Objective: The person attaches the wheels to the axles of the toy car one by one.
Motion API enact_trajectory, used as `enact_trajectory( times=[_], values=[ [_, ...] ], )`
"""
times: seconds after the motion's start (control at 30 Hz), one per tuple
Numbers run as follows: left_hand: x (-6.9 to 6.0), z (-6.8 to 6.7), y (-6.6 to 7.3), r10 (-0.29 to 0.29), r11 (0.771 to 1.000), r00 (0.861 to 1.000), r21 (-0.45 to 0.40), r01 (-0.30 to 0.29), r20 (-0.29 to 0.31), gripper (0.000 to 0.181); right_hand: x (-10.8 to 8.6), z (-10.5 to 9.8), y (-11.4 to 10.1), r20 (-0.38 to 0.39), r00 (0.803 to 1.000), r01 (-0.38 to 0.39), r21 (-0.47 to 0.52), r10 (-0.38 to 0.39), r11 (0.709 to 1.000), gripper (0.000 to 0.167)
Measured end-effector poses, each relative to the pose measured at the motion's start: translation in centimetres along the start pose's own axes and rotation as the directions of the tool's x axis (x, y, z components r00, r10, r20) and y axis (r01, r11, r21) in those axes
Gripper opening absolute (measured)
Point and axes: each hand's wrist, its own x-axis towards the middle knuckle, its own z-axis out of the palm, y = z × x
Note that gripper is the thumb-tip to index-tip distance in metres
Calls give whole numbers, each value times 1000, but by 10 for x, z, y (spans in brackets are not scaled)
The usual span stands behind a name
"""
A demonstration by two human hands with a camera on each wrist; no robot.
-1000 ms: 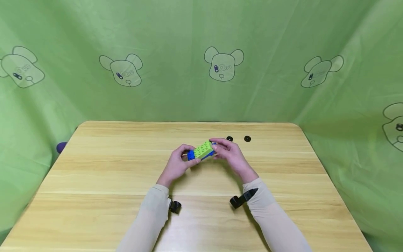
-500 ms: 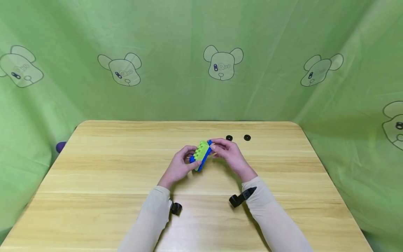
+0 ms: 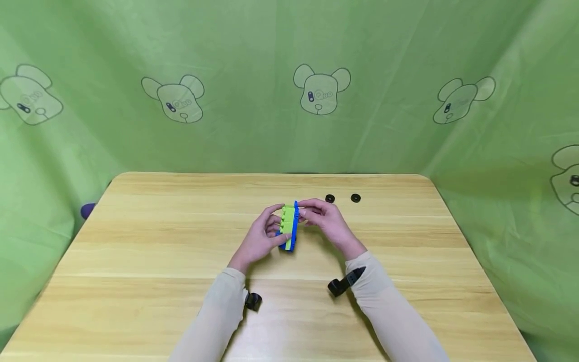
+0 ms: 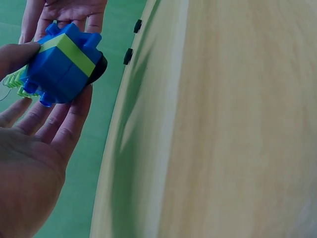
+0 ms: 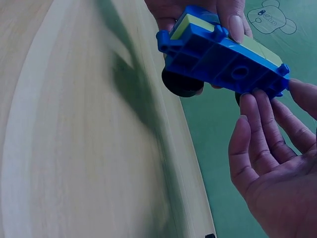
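Left grip (image 3: 261, 239): closed round the body of the toy car (image 3: 288, 223), thumb across its side and fingers behind; spread only as wide as the block.
Right grip (image 3: 330, 221): a light pinch at the car's far end, thumb and fingertips on the blue base (image 5: 213, 62), the rest of the hand loose.
Toy car: held above the desk (image 3: 158, 251), near its middle, tipped on its side — studs toward the left hand, underside toward the right.
Weight and feel: probably light and rigid, looking like moulded plastic; smooth faces may slide a little under dry fingertips, though studs and ribs should give purchase.
Weak spots: the seams between the blue and lime layers — likely to part if pried or twisted, so press across the stack.
Where to hold: the broad sides of the body for steadying, with the blue peg (image 5: 220, 32) left uncovered.
Fitted wheel (image 5: 182, 85): black, seated along one side of the base; probably a poor handle, since it may turn.
Loose wheels: one (image 3: 330, 198) just beyond the right hand, another (image 3: 356, 197) farther right, both small and best pinched by the rim.
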Motion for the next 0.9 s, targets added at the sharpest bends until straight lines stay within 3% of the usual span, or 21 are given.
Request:
enact_trajectory(
  times=[0.17, 0.43, 0.5, 0.63, 0.73, 0.9],
  values=[
    [-9, 2, 18, 11, 1000, 1000, -23, -10, 14, 74, -1, 1, 1, -2, 1000, -11, -21, 11, 1000, 31],
    [-11, 2, 15, 5, 1000, 1000, -17, -5, -5, 74, -4, -6, 1, 9, 1000, 4, -44, -4, 999, 30],
    [-8, 0, 5, 15, 1000, 999, -13, -15, -28, 75, -5, -12, -1, -6, 1000, 14, -64, -15, 998, 30],
    [-6, -3, 5, 17, 1000, 999, -22, -18, -46, 73, -6, -27, -10, -62, 997, 29, -143, -38, 989, 27],
    [-8, -5, 16, 2, 999, 999, -34, -3, -41, 72, -4, -40, -11, -105, 992, 30, -294, -63, 955, 27],
    [-8, -7, 16, -2, 999, 998, -36, 0, -58, 72, 3, -63, -3, -144, 986, 2, -507, -87, 862, 28]
  ],
)
